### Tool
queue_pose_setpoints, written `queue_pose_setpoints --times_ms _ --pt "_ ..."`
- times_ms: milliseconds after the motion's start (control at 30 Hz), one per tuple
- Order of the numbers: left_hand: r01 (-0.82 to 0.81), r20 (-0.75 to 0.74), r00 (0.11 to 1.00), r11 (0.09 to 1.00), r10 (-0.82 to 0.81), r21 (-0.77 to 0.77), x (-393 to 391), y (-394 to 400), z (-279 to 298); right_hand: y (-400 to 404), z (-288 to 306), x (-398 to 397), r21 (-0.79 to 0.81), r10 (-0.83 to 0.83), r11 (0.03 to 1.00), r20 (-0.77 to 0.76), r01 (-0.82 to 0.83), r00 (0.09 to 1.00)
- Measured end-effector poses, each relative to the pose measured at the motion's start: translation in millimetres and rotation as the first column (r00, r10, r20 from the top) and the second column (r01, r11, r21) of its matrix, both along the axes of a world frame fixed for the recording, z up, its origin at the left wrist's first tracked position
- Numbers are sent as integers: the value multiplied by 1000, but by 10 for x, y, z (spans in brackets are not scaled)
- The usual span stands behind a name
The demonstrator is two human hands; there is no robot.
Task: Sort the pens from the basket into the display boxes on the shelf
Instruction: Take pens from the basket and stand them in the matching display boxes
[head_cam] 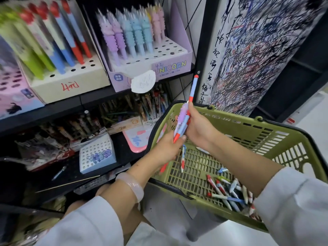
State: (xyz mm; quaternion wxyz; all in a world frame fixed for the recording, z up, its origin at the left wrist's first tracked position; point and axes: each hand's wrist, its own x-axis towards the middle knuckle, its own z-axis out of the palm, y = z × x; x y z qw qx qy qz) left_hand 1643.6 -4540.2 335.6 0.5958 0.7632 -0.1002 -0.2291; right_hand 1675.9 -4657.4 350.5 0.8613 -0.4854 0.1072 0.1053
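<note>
Over the green basket [248, 125], a mixed bunch of pens [182, 125] gripped upright in the right hand [198, 128], fingers curled round the barrels. Left hand [166, 148] just below, thumb and fingertips pinching the red end of a blue-and-red pen [177, 137] in that bunch. More loose pens [229, 192] heaped in the basket's near corner, well below the fingers. Up and left of the fingers, the unicorn display box [152, 68] and the cream box [71, 82] of red and blue pens, both with open holes. Best practice here, as a judgement: separate one design at a time, match it to its box, seat it tip-down in a free hole.
</note>
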Motion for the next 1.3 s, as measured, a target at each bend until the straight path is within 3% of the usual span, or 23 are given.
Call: queue_pose_setpoints --times_ms 67,200,267,367,600,800,933,1033,1167,1300 --pt "-26 76 997 999 23 38 16 60 63 52 87 5 43 -42 998 29 41 999" --pt "-120 158 982 987 102 109 31 284 157 117 247 26 -40 -116 992 108 120 987" --pt "-243 147 961 968 233 57 19 408 214 164 297 17 -155 -114 979 131 134 985" --pt "-389 174 901 917 398 -87 14 562 356 352 308 -73 -339 34 940 188 33 982" --pt "-380 215 874 888 436 -257 -73 879 629 946 518 -249 -358 300 915 290 -187 909" --pt "-429 222 843 861 490 -272 -86 1347 766 1241 936 -78 -417 234 906 355 -71 905" --pt "-484 229 806 830 546 -278 -65 1648 881 1518 1231 114 -555 267 831 451 33 852" --pt "-530 211 782 803 587 -272 5 1886 954 1643 1512 357 -599 218 768 577 226 787" --pt "-537 157 782 780 603 -322 107 2130 1004 1742 1787 725 -633 167 564 717 531 677" --pt "-565 158 756 755 635 -332 179 2266 981 1804 1791 970 -714 246 350 695 606 676"
